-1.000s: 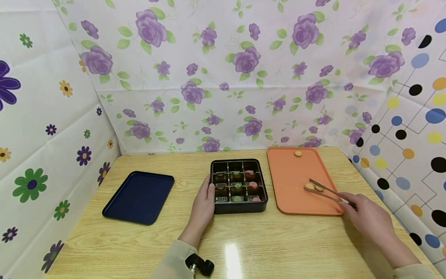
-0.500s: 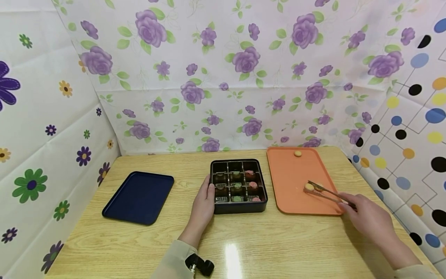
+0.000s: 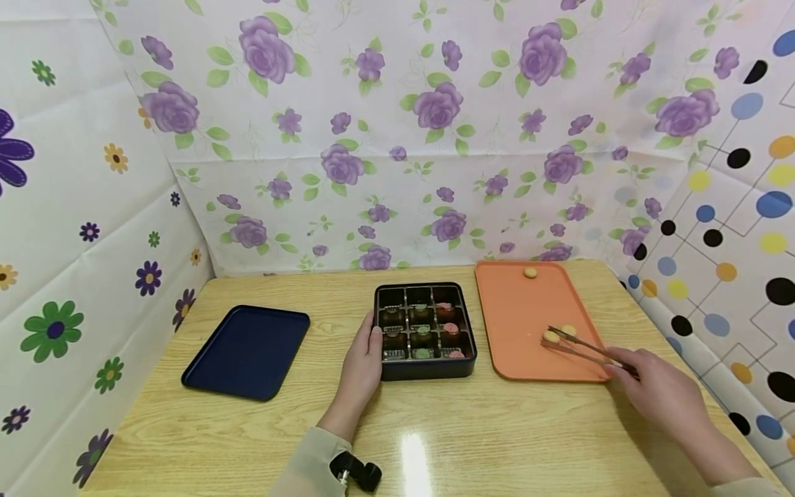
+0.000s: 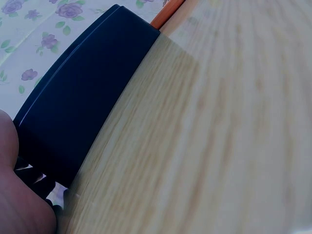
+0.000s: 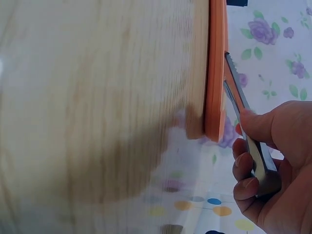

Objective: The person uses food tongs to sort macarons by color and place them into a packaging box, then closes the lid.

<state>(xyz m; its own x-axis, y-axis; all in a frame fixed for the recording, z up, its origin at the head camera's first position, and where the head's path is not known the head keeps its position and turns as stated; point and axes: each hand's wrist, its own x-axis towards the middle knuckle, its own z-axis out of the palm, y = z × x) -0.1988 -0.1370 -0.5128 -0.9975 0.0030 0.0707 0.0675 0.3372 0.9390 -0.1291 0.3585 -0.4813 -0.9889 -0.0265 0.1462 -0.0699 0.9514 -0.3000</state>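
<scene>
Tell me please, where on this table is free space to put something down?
The blue tray lies bare, and the wooden table is free along the near edge and between this tray and the black box. The orange tray is open in its middle. It is crowded where the right hand holds tongs over two yellow pieces.

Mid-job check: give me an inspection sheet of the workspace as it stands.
Surface: wooden table, glare spot near the front edge.
Job's things: tongs over the orange tray, tips at two yellow pieces; a third yellow piece at the tray's far end; black compartment box holds green and pink pieces.
Clutter: dark blue tray on the left.
Grippers: left hand rests against the box's left side; right hand grips the tongs.
Cables: nothing seen.
Surroundings: flowered and dotted sheets on three sides.
</scene>
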